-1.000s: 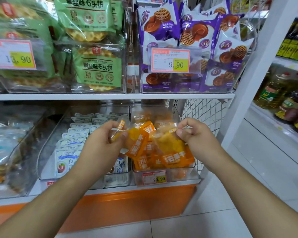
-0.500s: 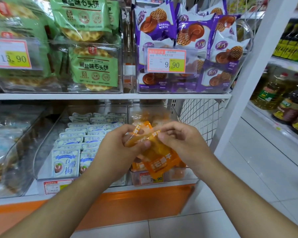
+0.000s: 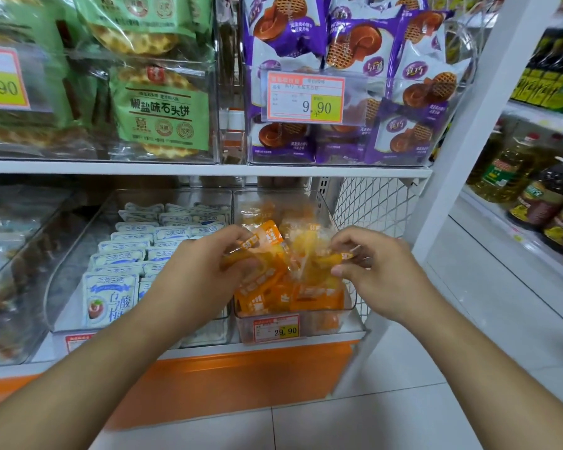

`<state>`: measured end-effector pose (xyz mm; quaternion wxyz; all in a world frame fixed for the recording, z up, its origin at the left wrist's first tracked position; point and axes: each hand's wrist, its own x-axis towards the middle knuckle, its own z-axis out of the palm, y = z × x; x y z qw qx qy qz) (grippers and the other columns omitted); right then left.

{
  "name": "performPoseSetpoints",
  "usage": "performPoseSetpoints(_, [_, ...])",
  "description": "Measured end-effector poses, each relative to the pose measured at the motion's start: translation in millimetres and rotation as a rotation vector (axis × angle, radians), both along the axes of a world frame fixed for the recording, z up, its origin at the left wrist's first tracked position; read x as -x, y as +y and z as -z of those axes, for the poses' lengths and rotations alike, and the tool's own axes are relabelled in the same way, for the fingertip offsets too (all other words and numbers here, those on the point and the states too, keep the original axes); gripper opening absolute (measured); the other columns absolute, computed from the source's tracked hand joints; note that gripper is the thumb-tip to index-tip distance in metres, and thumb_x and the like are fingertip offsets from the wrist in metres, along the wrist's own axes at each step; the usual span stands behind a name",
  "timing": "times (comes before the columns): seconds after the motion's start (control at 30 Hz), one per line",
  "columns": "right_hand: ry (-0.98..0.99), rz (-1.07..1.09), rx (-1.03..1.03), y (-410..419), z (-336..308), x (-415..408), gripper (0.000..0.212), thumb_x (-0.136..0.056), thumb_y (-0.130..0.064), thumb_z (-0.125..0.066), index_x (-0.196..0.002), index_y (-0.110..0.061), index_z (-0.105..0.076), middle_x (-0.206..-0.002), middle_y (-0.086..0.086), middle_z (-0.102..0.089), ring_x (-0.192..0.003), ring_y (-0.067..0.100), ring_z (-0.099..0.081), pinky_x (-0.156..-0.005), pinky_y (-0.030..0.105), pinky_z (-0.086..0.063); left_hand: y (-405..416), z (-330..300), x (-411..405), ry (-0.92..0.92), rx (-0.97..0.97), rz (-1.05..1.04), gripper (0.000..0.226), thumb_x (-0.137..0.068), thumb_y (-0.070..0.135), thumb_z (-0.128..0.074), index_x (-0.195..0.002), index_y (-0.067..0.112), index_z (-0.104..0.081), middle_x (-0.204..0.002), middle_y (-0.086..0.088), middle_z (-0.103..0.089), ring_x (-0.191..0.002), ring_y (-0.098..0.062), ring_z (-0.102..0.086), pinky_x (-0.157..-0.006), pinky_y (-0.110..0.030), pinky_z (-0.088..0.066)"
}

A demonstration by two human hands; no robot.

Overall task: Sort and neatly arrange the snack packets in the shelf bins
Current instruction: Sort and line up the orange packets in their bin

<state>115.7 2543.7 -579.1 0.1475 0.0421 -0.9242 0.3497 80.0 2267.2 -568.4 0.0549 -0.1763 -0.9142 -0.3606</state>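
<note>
On the lower shelf [image 3: 208, 350], toward its left end, a clear bin holds white-blue packets [image 3: 111, 298] standing in tidy rows that run from the front edge to the back. Just to the right, the left hand [image 3: 202, 280] has its fingers curled around a small bunch of orange packets [image 3: 270, 254] and holds them over the orange bin [image 3: 350, 297], which stands at the right end of the shelf, beside the wire mesh side panel [image 3: 371, 206]. The right hand [image 3: 381, 274] pinches the right edge of another orange packet between thumb and fingers, so both hands are closed on packets and are a little apart. The held packets lie directly above the loose pile in this bin, tilted, with the long axis running roughly left to right. Both hands seem equally near to the bin; I judge the coming move is downward, to set the packets straight. The open room is above the bin only, because the upper shelf [image 3: 205, 168] edge hangs over its back part.
</note>
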Motion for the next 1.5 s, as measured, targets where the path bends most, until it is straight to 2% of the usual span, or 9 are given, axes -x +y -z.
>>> performPoseSetpoints(0.23, [-0.019, -0.014, -0.407, -3.0, 5.0, -9.3, 0.022, -0.085, -0.027, -0.080, -0.100, -0.039, -0.070, -0.099, -0.018, -0.071, -0.097, 0.012, -0.065, -0.081, 0.034, -0.055, 3.4, -1.2, 1.7, 0.041, 0.033, 0.023, 0.019, -0.095, 0.039, -0.067, -0.111, 0.045, -0.059, -0.081, 0.020, -0.068, -0.068, 0.002, -0.062, -0.047, -0.015, -0.042])
performPoseSetpoints(0.37, [-0.083, -0.079, -0.716, -11.2, 9.2, -5.1, 0.018, -0.097, -0.036, -0.059, -0.105, -0.039, -0.075, -0.101, -0.011, -0.071, -0.108, 0.016, -0.057, -0.090, 0.029, -0.038, -1.2, 0.0, 2.1, 0.026, -0.010, 0.038, 0.017, -0.095, 0.036, -0.068, -0.110, 0.041, -0.062, -0.081, 0.020, -0.069, -0.063, 0.000, -0.063, -0.047, -0.015, -0.044])
performPoseSetpoints(0.5, [-0.051, -0.085, -0.785, -17.6, 9.4, -1.4, 0.025, -0.094, -0.044, -0.061, -0.112, -0.039, -0.077, -0.114, -0.016, -0.069, -0.115, 0.014, -0.050, -0.103, 0.034, -0.037, -6.8, -2.1, 0.0, 0.033, -0.047, 0.058, 0.015, -0.095, 0.033, -0.069, -0.108, 0.040, -0.064, -0.081, 0.018, -0.071, -0.059, 0.002, -0.062, -0.045, -0.014, -0.042])
performPoseSetpoints(0.7, [-0.056, -0.239, -0.425, -57.8, 16.8, 12.4, 0.024, -0.094, -0.036, -0.072, -0.117, -0.037, -0.077, -0.111, -0.018, -0.071, -0.111, 0.009, -0.053, -0.101, 0.034, -0.046, -20.3, -9.9, 1.2, 0.064, -0.074, 0.011, 0.018, -0.092, 0.034, -0.072, -0.107, 0.042, -0.067, -0.079, 0.019, -0.072, -0.064, -0.001, -0.063, -0.049, -0.014, -0.043])
performPoseSetpoints(0.8, [-0.180, -0.225, -0.431, -73.2, 25.4, 20.5, 0.027, -0.095, -0.036, -0.070, -0.121, -0.043, -0.075, -0.115, -0.011, -0.067, -0.116, 0.013, -0.051, -0.102, 0.034, -0.046, -31.9, -14.1, 1.5, 0.150, -0.044, -0.054, 0.018, -0.089, 0.036, -0.074, -0.104, 0.041, -0.066, -0.075, 0.016, -0.071, -0.064, -0.004, -0.062, -0.060, -0.030, -0.051])
performPoseSetpoints(1.1, [-0.234, -0.153, -0.516, -94.1, 21.3, 25.7, 0.024, -0.085, -0.014, -0.073, -0.091, -0.035, -0.081, -0.092, -0.014, -0.071, -0.100, 0.011, -0.061, -0.089, 0.036, -0.057, -54.0, -16.0, -4.5, 0.119, -0.003, -0.078, 0.022, -0.089, 0.040, -0.072, -0.111, 0.038, -0.067, -0.080, 0.015, -0.072, -0.066, -0.004, -0.065, -0.057, -0.025, -0.049])
performPoseSetpoints(1.27, [-0.178, -0.045, -0.107, -78.4, 3.0, 20.6, 0.031, -0.090, -0.007, -0.073, -0.079, -0.035, -0.073, -0.085, -0.015, -0.070, -0.079, -0.001, -0.064, -0.070, 0.025, -0.054, -54.0, -17.5, -3.6, 0.129, 0.002, -0.165, 0.019, -0.091, 0.041, -0.068, -0.109, 0.037, -0.063, -0.066, 0.012, -0.067, -0.056, -0.004, -0.059, -0.052, -0.024, -0.042])
performPoseSetpoints(1.4, [-0.148, -0.010, 0.410, -68.4, -22.3, 2.3, 0.024, -0.096, 0.002, -0.069, -0.082, -0.016, -0.071, -0.092, 0.010, -0.065, -0.059, 0.015, -0.073, -0.043, 0.027, -0.053, -50.0, -17.7, -3.0, 0.135, -0.011, -0.189, 0.030, -0.093, 0.039, -0.065, -0.122, 0.041, -0.057, -0.072, 0.012, -0.068, -0.059, -0.006, -0.060, -0.052, -0.028, -0.047])
performPoseSetpoints(1.5, [-0.046, 0.035, 0.520, -65.4, -28.3, -2.5, 0.024, -0.093, 0.000, -0.074, -0.081, -0.020, -0.076, -0.090, 0.006, -0.073, -0.074, 0.020, -0.076, -0.054, 0.032, -0.059, -40.9, -18.9, -6.5, 0.077, -0.094, -0.092, 0.028, -0.095, 0.038, -0.065, -0.120, 0.048, -0.056, -0.076, 0.017, -0.072, -0.061, -0.005, -0.064, -0.049, -0.027, -0.049])
